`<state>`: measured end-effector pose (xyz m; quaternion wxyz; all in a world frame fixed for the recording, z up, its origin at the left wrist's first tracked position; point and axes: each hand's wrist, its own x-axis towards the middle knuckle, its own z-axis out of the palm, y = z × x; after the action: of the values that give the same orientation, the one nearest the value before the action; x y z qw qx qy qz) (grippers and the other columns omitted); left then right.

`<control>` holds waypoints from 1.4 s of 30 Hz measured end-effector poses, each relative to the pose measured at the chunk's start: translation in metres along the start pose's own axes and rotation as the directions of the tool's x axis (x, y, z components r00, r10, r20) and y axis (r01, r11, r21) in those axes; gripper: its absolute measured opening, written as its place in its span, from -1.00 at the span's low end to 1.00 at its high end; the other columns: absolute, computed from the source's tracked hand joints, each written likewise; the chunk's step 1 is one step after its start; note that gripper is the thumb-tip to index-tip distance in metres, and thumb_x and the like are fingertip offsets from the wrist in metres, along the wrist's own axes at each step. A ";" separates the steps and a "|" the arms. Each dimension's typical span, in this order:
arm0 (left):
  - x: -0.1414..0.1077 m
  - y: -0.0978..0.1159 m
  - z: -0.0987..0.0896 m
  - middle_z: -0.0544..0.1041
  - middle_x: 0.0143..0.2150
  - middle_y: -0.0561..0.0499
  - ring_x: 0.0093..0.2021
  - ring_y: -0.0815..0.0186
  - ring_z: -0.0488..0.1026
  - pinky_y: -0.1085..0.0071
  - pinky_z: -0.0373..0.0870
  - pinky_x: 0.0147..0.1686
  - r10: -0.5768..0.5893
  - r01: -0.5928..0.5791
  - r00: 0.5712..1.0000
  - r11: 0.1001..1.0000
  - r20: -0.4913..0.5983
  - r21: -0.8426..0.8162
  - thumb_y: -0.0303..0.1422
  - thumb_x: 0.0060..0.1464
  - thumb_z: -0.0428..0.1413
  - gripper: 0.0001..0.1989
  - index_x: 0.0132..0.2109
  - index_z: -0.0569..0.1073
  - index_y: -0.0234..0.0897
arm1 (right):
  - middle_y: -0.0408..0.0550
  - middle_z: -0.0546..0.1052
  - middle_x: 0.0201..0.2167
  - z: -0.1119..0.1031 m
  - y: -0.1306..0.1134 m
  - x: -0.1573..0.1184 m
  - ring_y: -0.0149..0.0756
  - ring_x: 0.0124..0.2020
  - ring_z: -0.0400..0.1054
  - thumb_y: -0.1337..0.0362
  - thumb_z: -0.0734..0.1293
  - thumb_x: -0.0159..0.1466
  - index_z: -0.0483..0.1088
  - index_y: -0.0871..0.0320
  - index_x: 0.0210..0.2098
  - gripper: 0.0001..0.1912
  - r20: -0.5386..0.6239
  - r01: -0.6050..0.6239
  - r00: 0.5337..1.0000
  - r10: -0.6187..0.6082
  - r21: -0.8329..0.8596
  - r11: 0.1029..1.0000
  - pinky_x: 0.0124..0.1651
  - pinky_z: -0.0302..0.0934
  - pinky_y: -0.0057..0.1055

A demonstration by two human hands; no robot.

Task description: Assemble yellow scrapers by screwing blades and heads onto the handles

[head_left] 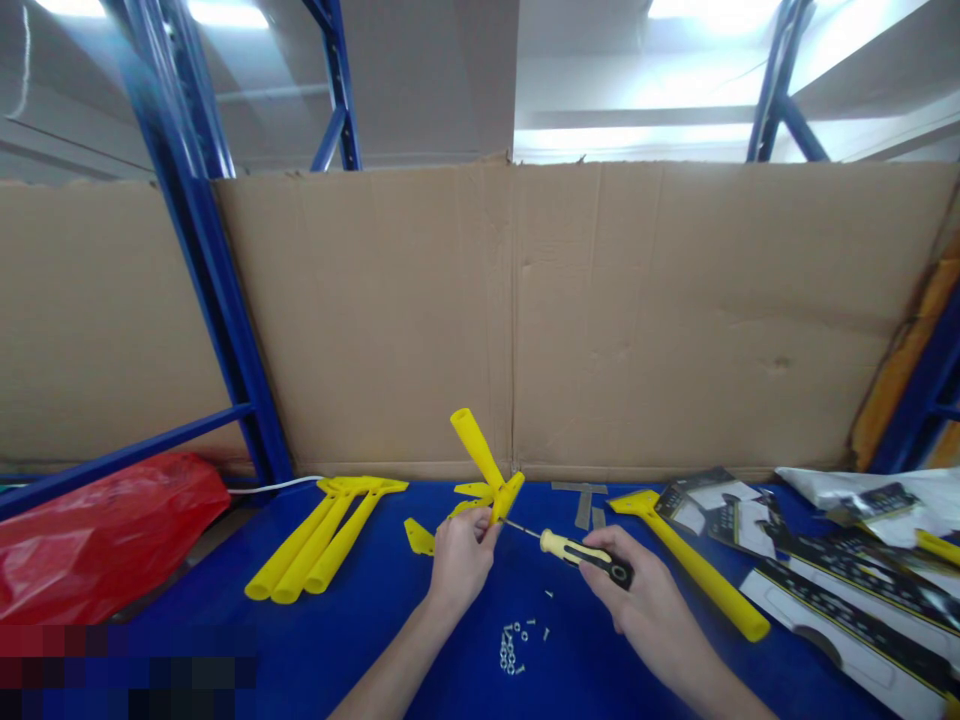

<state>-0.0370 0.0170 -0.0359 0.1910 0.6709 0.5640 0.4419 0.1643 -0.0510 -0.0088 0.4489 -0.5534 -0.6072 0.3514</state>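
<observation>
Yellow piece held over middle of the blue tabletop, left hand closed around its lower part; right hand curled round a screwdriver, tip at the piece. Nearer, loose screws and nuts; three yellow handles left, another yellow handle right, before a far cardboard wall.

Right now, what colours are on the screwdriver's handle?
The screwdriver handle is pale yellow and black; it shows in the head view.
</observation>
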 end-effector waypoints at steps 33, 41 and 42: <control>-0.002 0.005 -0.002 0.46 -0.49 0.04 -0.47 0.34 0.40 0.48 0.20 -0.41 0.152 -0.141 0.988 0.967 -0.034 0.210 -0.46 0.04 0.01 -0.82 -0.49 0.41 -0.26 | -0.33 0.22 -0.75 0.000 -0.001 -0.001 -0.48 -0.78 0.16 0.14 0.24 0.12 0.30 0.12 -0.36 -0.82 -0.023 -0.009 1.000 0.009 -0.003 1.000 -0.75 0.07 -0.57; -0.003 0.006 -0.002 0.48 -0.48 0.01 -0.45 0.32 0.42 0.45 0.25 -0.40 0.224 -0.208 0.974 0.945 -0.033 0.253 -0.48 0.05 -0.01 -0.80 -0.48 0.43 -0.27 | -0.21 0.44 -0.62 0.004 0.004 0.003 -0.62 -0.86 0.01 0.05 0.20 0.14 0.19 0.13 -0.48 -0.73 0.006 -0.119 0.993 0.120 0.146 0.982 -0.81 -0.20 -0.60; -0.003 0.007 -0.002 0.49 -0.46 0.00 -0.44 0.30 0.43 0.44 0.27 -0.39 0.240 -0.220 0.969 0.944 -0.053 0.247 -0.49 0.05 -0.01 -0.81 -0.46 0.45 -0.27 | -0.20 0.45 -0.63 0.005 0.005 0.005 -0.62 -0.88 -0.02 0.03 0.18 0.14 0.18 0.13 -0.50 -0.71 0.012 -0.158 0.987 0.159 0.168 0.973 -0.82 -0.23 -0.60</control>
<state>-0.0346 0.0116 -0.0312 0.0324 0.7315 0.5386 0.4170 0.1620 -0.0453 -0.0147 0.4649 -0.5604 -0.5290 0.4358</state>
